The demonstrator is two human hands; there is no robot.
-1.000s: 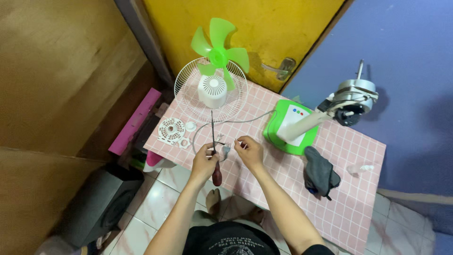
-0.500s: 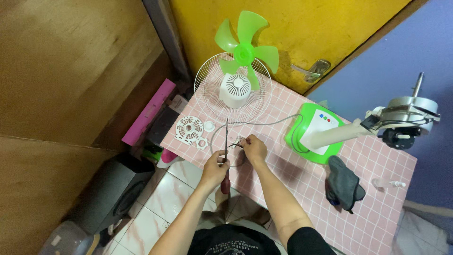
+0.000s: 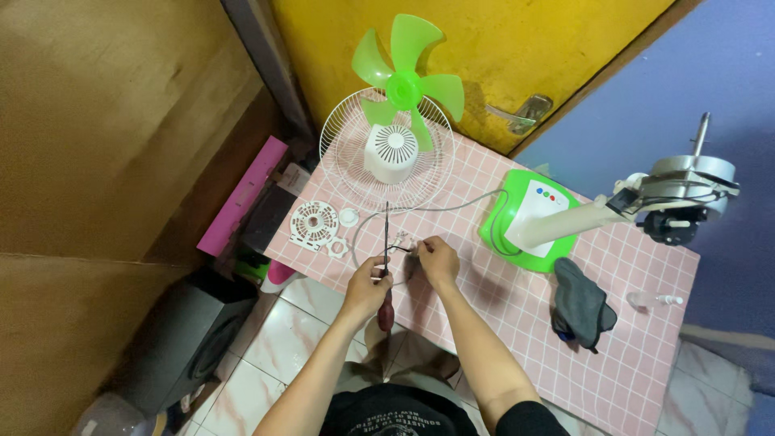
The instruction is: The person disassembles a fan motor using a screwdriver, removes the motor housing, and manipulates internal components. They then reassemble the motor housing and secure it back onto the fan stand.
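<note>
- Left hand (image 3: 367, 284) closed round a screwdriver (image 3: 386, 270), dark red handle hanging off the near table edge, shaft pointing away toward the fan grille.
- Right hand (image 3: 437, 260) just beside it, fingertips pinched on a small metal part (image 3: 406, 245) near the screwdriver shaft; too small to tell exactly what kind.
- Both hands close together over the near-left area of the pink tiled table (image 3: 646, 355).
- White wire fan grille (image 3: 386, 150) lying flat at the far-left corner, white motor cover (image 3: 391, 153) in its middle, green 5-blade propeller (image 3: 406, 82) propped behind it.
- Round white vented disc (image 3: 313, 224) and 2 small white rings (image 3: 348, 217) left of the hands.
- Green and white fan base (image 3: 529, 220) to the right, stem tilted toward the bare motor (image 3: 682, 194) with its shaft up.
- Dark cloth (image 3: 580, 303) near the base, small clear piece (image 3: 650, 300) further right.
- Grey cord (image 3: 452, 203) running from the base toward the hands.
</note>
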